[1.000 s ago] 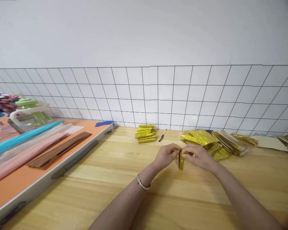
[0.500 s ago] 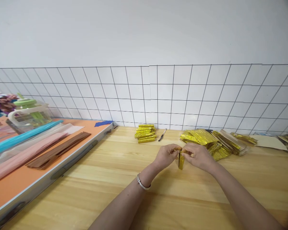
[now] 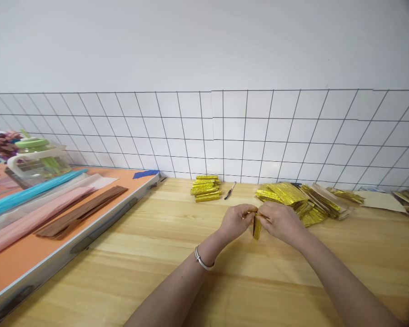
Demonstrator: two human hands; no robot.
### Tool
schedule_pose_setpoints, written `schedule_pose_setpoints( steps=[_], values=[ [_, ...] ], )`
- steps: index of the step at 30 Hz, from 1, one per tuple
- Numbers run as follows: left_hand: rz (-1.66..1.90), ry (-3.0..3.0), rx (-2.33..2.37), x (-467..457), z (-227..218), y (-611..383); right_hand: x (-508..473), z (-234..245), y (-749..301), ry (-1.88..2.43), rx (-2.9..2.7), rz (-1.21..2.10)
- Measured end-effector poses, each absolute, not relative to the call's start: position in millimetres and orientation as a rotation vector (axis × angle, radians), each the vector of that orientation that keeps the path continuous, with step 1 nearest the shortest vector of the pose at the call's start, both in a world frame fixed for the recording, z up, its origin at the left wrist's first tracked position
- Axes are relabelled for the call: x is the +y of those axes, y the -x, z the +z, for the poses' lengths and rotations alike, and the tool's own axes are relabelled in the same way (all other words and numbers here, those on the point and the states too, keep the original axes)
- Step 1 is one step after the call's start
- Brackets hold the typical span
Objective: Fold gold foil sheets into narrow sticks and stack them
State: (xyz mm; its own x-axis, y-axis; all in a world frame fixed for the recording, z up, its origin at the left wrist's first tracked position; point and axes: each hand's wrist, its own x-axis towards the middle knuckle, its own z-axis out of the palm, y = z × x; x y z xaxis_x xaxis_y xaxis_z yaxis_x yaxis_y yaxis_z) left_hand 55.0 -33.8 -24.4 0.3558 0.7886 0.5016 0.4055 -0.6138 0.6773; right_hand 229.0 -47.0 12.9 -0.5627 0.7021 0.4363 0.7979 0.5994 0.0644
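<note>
My left hand and my right hand meet above the wooden table. Both pinch the upper end of a narrow gold foil strip, which hangs down between them and looks folded. The fingertips hide its top edge. Behind my left hand lies a small stack of folded gold foil pieces, with a pen beside it. Just past my right hand spreads a looser pile of gold foil sheets.
Crepe paper in blue, white, pink and brown lies on a raised orange surface at the left. A green-lidded jug stands behind it. Pale card lies at the far right. A white wall with a black grid closes off the back.
Both hands stay pinched on the gold foil strip, with only a slight shift of the fingers. The whole view has moved a little.
</note>
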Motion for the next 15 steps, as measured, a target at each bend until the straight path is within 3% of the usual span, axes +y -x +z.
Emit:
schedule_pose_setpoints(
  steps=[15],
  values=[
    [1.218,-2.266,1.097,-38.6,-21.5,-59.9,-51.9,17.8,-225.3,1.324,-2.454,-0.406]
  ],
)
